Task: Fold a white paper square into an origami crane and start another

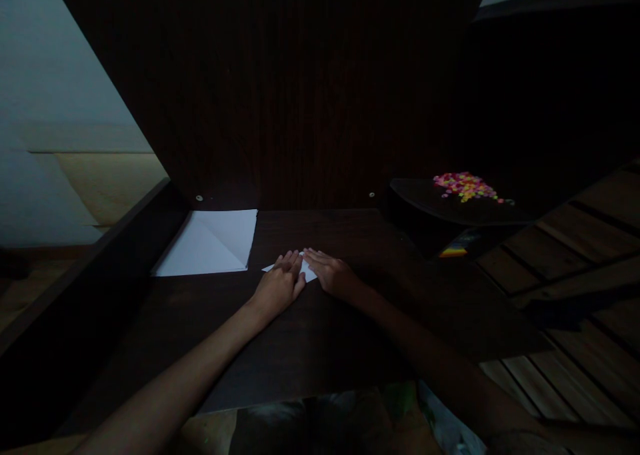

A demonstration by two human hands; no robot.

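A small piece of folded white paper (309, 275) lies on the dark wooden desktop (320, 225), mostly covered by my hands. My left hand (281, 280) rests flat on it with the fingers stretched out, pressing it down. From the other side my right hand (330, 268) lies over its right part, fingers extended and pointing to the upper left. The fingertips of both hands nearly meet at the paper's top. A white point of the paper sticks out to the left of my left hand.
A stack of white sheets (215, 242) with a diagonal crease lies at the left. On a curved shelf (415, 192) at the right sits a pile of small colourful pieces (467, 185). A dark side board (95, 262) borders the desk on the left, a tall panel (310, 95) behind.
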